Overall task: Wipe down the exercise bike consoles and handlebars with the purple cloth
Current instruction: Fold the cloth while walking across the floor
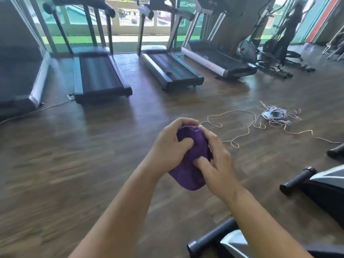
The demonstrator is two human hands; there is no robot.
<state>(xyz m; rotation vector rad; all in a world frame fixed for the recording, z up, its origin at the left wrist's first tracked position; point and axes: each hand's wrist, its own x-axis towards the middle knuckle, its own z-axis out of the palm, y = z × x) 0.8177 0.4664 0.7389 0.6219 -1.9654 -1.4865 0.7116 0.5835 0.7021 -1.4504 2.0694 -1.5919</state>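
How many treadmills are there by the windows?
4, in a row along the windows: far-left treadmill, cut off by the edge; second treadmill; third treadmill; right treadmill. More may be hidden beyond the left edge.

Treadmills (100, 77) stand beyond what seems tangled string (274, 116).

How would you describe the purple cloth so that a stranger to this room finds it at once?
Start at the row of treadmills along the windows, then come forward over the wooden floor to the centre. There the left hand and the right hand grip the purple cloth, bunched between them. It is the only purple thing in sight.
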